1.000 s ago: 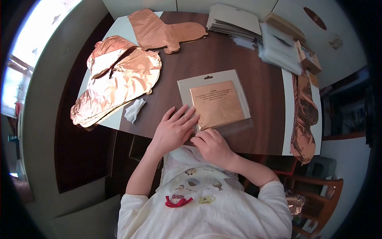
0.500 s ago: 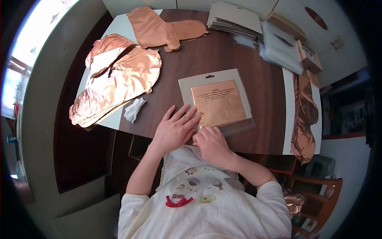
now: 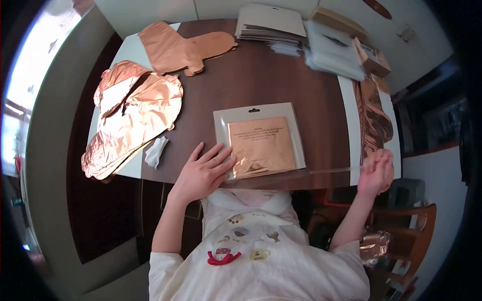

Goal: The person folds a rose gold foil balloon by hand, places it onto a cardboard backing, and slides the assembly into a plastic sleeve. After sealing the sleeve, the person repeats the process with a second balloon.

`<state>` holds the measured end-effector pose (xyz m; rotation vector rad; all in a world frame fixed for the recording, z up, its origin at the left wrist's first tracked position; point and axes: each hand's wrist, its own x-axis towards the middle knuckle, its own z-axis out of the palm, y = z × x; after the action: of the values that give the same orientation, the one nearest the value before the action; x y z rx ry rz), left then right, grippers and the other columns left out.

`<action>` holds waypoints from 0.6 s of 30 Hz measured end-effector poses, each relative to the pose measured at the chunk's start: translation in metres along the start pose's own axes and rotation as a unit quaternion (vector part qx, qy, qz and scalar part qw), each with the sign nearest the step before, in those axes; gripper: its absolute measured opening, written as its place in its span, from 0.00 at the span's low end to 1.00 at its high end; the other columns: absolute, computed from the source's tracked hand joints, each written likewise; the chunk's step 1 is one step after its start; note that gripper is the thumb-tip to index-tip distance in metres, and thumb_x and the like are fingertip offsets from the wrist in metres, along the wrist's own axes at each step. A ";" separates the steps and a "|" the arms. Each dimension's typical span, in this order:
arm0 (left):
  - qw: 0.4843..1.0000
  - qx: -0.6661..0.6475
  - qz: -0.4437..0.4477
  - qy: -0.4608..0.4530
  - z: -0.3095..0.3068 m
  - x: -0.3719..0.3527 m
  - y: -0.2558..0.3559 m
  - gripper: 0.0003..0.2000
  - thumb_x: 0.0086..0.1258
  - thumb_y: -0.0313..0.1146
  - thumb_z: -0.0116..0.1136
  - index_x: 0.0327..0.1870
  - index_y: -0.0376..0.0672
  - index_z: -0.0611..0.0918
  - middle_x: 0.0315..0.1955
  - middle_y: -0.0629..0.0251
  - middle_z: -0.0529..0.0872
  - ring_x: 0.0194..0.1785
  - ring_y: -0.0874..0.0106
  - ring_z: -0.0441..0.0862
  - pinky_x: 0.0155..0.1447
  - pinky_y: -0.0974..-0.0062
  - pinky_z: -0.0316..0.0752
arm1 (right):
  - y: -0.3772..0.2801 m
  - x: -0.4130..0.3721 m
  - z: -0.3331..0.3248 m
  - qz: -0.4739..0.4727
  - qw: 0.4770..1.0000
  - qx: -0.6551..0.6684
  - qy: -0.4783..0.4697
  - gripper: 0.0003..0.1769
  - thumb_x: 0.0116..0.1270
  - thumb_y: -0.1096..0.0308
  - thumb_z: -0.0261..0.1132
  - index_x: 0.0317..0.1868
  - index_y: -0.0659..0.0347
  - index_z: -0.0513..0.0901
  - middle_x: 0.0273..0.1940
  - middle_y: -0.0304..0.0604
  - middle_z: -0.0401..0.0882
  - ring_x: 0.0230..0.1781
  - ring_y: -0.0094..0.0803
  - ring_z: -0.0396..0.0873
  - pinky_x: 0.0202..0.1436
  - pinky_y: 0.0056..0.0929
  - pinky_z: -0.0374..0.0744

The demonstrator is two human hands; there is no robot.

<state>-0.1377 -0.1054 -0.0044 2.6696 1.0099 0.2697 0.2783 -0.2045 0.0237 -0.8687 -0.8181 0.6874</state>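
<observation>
In the head view a flat clear package with a white card backing (image 3: 221,120) lies on the table, holding a folded copper-coloured foil balloon (image 3: 263,143) with small printed text. My left hand (image 3: 203,170) is spread flat, its fingertips on the package's lower left corner. My right hand (image 3: 375,173) is closed at the table's right edge, gripping the end of a thin clear strip (image 3: 331,170). The strip stretches taut between that hand and the package's lower edge.
Copper foil balloons (image 3: 145,108) lie piled at left, with a flatter foil stack (image 3: 175,47) behind. A crumpled white tissue (image 3: 156,152) is nearby. Stacked cards (image 3: 271,22), clear bags (image 3: 331,47) and a small box (image 3: 371,57) stand at back right; more foil (image 3: 374,115) hangs at right.
My right hand has swung from the package's lower edge far to the right, drawing the clear strip out with it. My left hand stays on the package. The whole view has shifted slightly.
</observation>
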 end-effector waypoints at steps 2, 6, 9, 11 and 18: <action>1.000 0.000 0.013 -0.020 -0.002 -0.002 -0.001 0.22 0.67 0.37 0.57 0.64 0.54 0.75 0.66 0.67 0.73 0.72 0.65 0.64 0.74 0.49 0.52 | -0.011 0.006 -0.023 -0.063 0.996 -0.062 0.018 0.07 0.78 0.63 0.50 0.46 0.56 0.70 0.33 0.34 0.69 0.23 0.19 0.62 0.23 0.16 0.61; 1.000 0.006 0.015 -0.014 -0.001 -0.004 0.000 0.24 0.66 0.37 0.57 0.65 0.54 0.74 0.66 0.65 0.72 0.72 0.62 0.63 0.74 0.49 0.51 | 0.003 -0.011 -0.014 0.050 0.983 -0.176 -0.002 0.13 0.71 0.58 0.60 0.48 0.57 0.75 0.37 0.37 0.74 0.26 0.20 0.66 0.26 0.16 0.65; 1.000 0.008 0.016 0.009 -0.005 -0.014 0.006 0.27 0.63 0.43 0.60 0.65 0.51 0.74 0.67 0.62 0.71 0.72 0.60 0.64 0.74 0.50 0.53 | 0.019 -0.015 0.034 -0.173 0.764 -0.469 -0.409 0.32 0.54 0.45 0.72 0.52 0.60 0.79 0.49 0.40 0.81 0.32 0.28 0.80 0.31 0.22 0.78; 0.999 -0.017 0.040 -0.009 -0.007 -0.019 0.014 0.30 0.61 0.48 0.62 0.65 0.51 0.74 0.66 0.62 0.72 0.71 0.61 0.66 0.73 0.52 0.55 | 0.026 -0.028 0.044 -0.161 0.707 -0.517 -0.454 0.41 0.46 0.39 0.72 0.56 0.59 0.79 0.59 0.38 0.78 0.32 0.31 0.84 0.32 0.25 0.81; 0.994 0.090 0.056 0.029 0.018 -0.031 0.020 0.27 0.58 0.46 0.67 0.59 0.51 0.78 0.60 0.66 0.77 0.66 0.66 0.72 0.70 0.56 0.62 | 0.042 -0.027 0.044 -0.196 0.629 -0.568 -0.493 0.40 0.46 0.38 0.71 0.54 0.58 0.81 0.60 0.34 0.77 0.23 0.28 0.81 0.28 0.23 0.80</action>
<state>-0.1431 -0.1440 -0.0169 2.9012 0.9441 0.2927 0.2192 -0.1894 -0.0036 -1.3343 -2.5419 0.0931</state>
